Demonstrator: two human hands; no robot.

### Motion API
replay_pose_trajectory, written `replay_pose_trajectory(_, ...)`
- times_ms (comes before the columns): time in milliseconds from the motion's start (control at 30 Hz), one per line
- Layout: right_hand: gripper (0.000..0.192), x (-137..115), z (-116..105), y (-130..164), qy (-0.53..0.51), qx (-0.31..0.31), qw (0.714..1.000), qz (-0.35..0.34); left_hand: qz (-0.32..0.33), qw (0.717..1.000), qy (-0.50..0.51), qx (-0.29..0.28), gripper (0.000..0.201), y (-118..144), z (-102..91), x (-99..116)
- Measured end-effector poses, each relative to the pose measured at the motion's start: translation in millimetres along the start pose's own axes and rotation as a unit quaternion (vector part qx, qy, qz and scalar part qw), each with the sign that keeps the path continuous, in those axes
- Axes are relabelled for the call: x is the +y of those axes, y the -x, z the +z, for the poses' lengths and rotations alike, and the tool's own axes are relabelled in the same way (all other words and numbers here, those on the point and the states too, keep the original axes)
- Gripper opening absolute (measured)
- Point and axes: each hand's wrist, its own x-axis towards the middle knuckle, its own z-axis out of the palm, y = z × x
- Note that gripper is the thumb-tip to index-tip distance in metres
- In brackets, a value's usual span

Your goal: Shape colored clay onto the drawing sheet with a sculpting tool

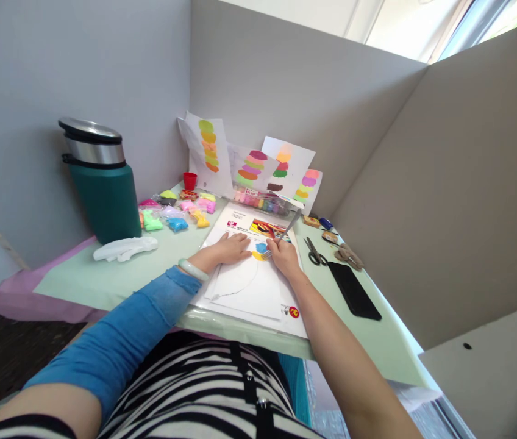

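At the far left a green flask (103,183) with a steel lid is standing shut on the table (116,280), so what it holds cannot be told. A white glove (125,248) is lying just in front of it. Next come small bags (177,210) of coloured clay, about ten of them, each holding one lump: pink, green, blue, yellow. One red cup (189,180) is sitting behind them; its inside is not showing.

The left hand (230,248) is lying flat and open on the white sheet (249,286), gripping nothing, a pale bangle (193,269) sitting on its wrist. Between the hands a blue and yellow clay patch (261,250) is sticking to the sheet. The right hand (285,256) is pinching its grip closed around a thin metal tool (287,230), whose lower end is touching the patch.

Behind the sheet a long clear box (263,200) is holding a row of coloured clay sticks, too small to count. Four cards (258,161) with stacked colour blobs are leaning on the wall. To the right one pair of scissors (316,251) is lying, then one black phone (354,290) near the table's edge.
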Motion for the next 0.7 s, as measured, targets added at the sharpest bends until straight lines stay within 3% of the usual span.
replay_pose_trajectory(700, 0.038, -4.0, -2.5, 1.9, 0.008, -0.018, 1.000, -0.006, 0.002, 1.000, 0.005, -0.002, 0.051, -1.9, 2.6, -2.3)
